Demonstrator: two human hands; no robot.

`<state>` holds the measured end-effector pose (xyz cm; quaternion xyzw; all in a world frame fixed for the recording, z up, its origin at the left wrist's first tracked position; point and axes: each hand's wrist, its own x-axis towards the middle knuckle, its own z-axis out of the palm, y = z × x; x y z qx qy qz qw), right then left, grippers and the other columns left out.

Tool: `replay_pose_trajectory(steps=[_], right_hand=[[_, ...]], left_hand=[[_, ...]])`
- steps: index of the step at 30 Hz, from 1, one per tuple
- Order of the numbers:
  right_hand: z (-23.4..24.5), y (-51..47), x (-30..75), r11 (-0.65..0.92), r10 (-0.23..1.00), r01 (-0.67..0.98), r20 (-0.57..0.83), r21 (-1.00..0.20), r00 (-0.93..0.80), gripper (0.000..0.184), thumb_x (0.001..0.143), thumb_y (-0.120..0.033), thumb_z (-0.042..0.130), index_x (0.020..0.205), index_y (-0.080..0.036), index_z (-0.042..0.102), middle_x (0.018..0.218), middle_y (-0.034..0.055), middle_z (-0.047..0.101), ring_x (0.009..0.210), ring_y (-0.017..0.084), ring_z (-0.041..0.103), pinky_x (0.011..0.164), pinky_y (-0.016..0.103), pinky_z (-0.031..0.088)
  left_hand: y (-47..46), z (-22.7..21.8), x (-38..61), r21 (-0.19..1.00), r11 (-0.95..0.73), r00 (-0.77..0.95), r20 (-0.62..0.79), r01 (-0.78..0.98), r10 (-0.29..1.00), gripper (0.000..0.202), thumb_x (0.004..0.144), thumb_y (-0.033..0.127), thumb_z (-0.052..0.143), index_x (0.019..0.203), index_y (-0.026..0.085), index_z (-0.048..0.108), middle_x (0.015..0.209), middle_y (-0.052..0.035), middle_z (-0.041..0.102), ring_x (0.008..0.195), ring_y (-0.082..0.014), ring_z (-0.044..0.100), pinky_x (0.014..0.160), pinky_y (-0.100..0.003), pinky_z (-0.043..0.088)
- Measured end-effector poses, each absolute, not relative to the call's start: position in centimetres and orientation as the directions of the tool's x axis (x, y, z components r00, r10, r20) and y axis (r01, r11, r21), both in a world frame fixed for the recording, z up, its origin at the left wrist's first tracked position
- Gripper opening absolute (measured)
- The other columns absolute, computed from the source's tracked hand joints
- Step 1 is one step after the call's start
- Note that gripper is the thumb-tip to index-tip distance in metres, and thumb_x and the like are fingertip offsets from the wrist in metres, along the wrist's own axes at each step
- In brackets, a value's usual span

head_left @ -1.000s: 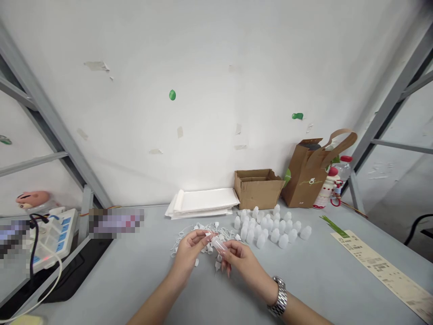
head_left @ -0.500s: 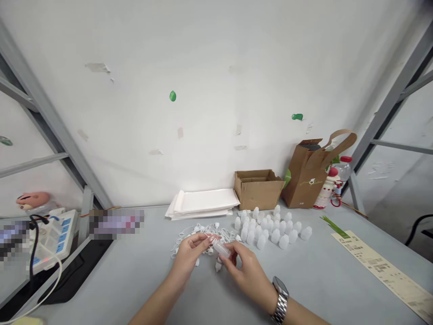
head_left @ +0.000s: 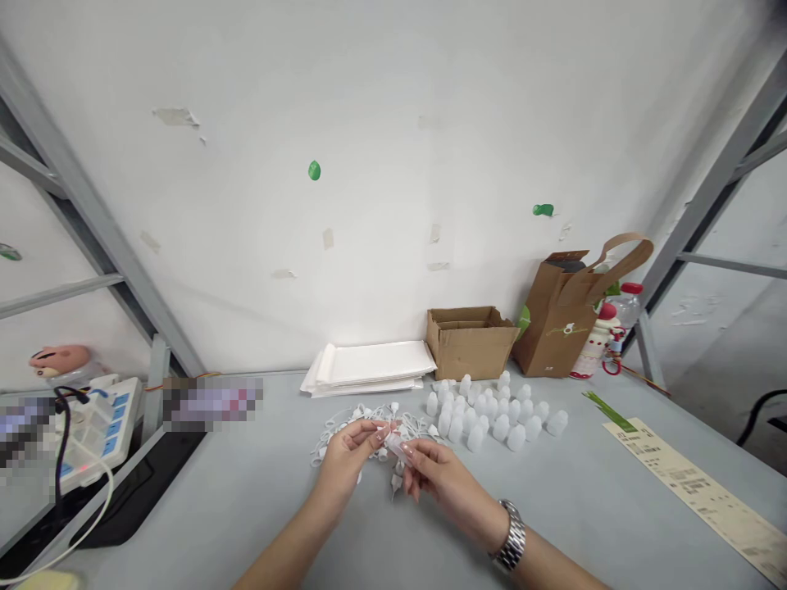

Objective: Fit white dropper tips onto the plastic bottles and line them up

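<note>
My right hand (head_left: 427, 469) grips a small translucent plastic bottle (head_left: 397, 445) between thumb and fingers, tilted over the table. At the bottle's upper-left end my left hand (head_left: 355, 447) is closed in a pinch on a small white piece, mostly hidden by the fingertips. Behind and around the fingers spreads a tangled pile of white corded pieces (head_left: 337, 424). One such white piece (head_left: 397, 482) lies just below the bottle. To the right stand several frosted white small bottles (head_left: 475, 438) in a loose group.
A stack of white padded envelopes (head_left: 375, 365) lies against the wall, beside an open cardboard box (head_left: 472, 354). Farther right are a brown paper bag (head_left: 550, 332), a decorated bottle (head_left: 595, 348) and a printed paper strip (head_left: 694, 483). A power strip (head_left: 116, 434) with cables is at left.
My right hand has turned, its fingers now curling beneath the bottle with the thumb over it. The left hand keeps its pinch at the bottle's end. The camera view has shifted slightly.
</note>
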<state>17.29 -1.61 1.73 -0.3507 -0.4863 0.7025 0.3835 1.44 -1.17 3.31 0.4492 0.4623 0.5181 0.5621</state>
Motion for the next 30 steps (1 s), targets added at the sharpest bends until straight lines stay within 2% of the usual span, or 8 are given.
replay_pose_trajectory(steps=[6,10,12,15,19,22,26,30], right_hand=[[1.18,-1.24,17.14,-0.115,0.931,-0.137,-0.059,-0.984,-0.360,0.043,0.065,-0.057,0.065,0.073,-0.018,0.049,0.051,-0.0037,0.057,0.045,0.011,0.050,0.048,0.023,0.038],[1.45,-1.48,17.26,-0.221,0.870,-0.144,-0.128,-0.965,-0.476,0.051,0.071,-0.067,0.050,0.064,-0.016,0.050,0.042,-0.0031,0.053,0.035,0.008,0.044,0.039,0.020,0.033],[1.65,-1.60,17.32,-0.279,0.835,-0.149,-0.163,-0.949,-0.525,0.058,0.074,-0.070,0.040,0.060,-0.015,0.051,0.038,-0.0024,0.050,0.031,0.008,0.041,0.036,0.020,0.029],[1.74,-1.58,17.32,-0.243,0.849,-0.123,-0.150,-0.962,-0.507,0.061,0.075,-0.071,0.037,0.061,-0.014,0.054,0.040,-0.0017,0.050,0.033,0.008,0.042,0.039,0.021,0.032],[1.59,-1.41,17.20,-0.077,0.924,-0.062,-0.048,-0.995,-0.380,0.048,0.070,-0.063,0.056,0.077,-0.016,0.055,0.052,-0.0027,0.055,0.043,0.011,0.049,0.048,0.024,0.039],[1.56,-1.48,17.18,-0.012,0.949,-0.031,-0.002,-0.999,-0.314,0.046,0.064,-0.058,0.065,0.081,-0.018,0.053,0.058,-0.0034,0.055,0.050,0.012,0.051,0.052,0.025,0.041],[1.60,-1.63,17.33,-0.021,0.934,-0.003,-0.018,-1.000,-0.357,0.044,0.069,-0.061,0.058,0.069,-0.018,0.050,0.049,-0.0044,0.051,0.044,0.010,0.046,0.047,0.024,0.038],[1.56,-1.63,17.38,-0.088,0.886,-0.016,-0.071,-0.996,-0.458,0.051,0.074,-0.067,0.044,0.067,-0.017,0.051,0.044,-0.0045,0.048,0.037,0.010,0.042,0.041,0.023,0.034]], left_hand=[[-1.09,3.27,1.39,0.983,0.069,0.027,-0.065,-0.168,0.998,0.028,0.059,0.040,0.073,0.072,0.016,0.067,0.088,-0.0091,0.073,0.086,-0.0244,0.065,0.082,-0.034,0.045],[-1.10,3.33,1.32,0.986,0.062,0.030,-0.058,-0.155,0.998,0.027,0.058,0.040,0.074,0.070,0.017,0.068,0.090,-0.0101,0.073,0.093,-0.0278,0.063,0.086,-0.038,0.043],[-1.10,3.36,1.33,0.987,0.043,0.020,-0.040,-0.158,0.999,0.026,0.057,0.040,0.074,0.067,0.017,0.067,0.100,-0.0112,0.071,0.102,-0.0294,0.059,0.090,-0.038,0.041],[-1.08,3.41,1.38,0.985,0.015,0.015,-0.012,-0.174,1.000,0.026,0.056,0.041,0.074,0.063,0.017,0.066,0.108,-0.0119,0.067,0.111,-0.0302,0.054,0.093,-0.038,0.038],[-1.05,3.48,1.38,0.983,0.032,0.006,-0.031,-0.178,0.999,0.029,0.055,0.043,0.074,0.061,0.017,0.064,0.092,-0.0112,0.073,0.103,-0.0303,0.059,0.090,-0.039,0.040],[-1.04,3.43,1.29,0.985,0.040,-0.004,-0.041,-0.168,0.999,0.030,0.058,0.044,0.073,0.064,0.016,0.064,0.091,-0.0105,0.073,0.100,-0.0295,0.060,0.087,-0.038,0.042],[-0.97,3.23,1.17,0.987,0.036,0.018,-0.034,-0.158,0.999,0.029,0.059,0.044,0.072,0.064,0.017,0.064,0.091,-0.0104,0.073,0.098,-0.0282,0.061,0.087,-0.036,0.041],[-0.97,3.22,1.15,0.986,0.034,0.043,-0.028,-0.166,0.999,0.029,0.059,0.044,0.072,0.064,0.017,0.064,0.094,-0.0111,0.072,0.095,-0.0278,0.062,0.085,-0.036,0.042]])
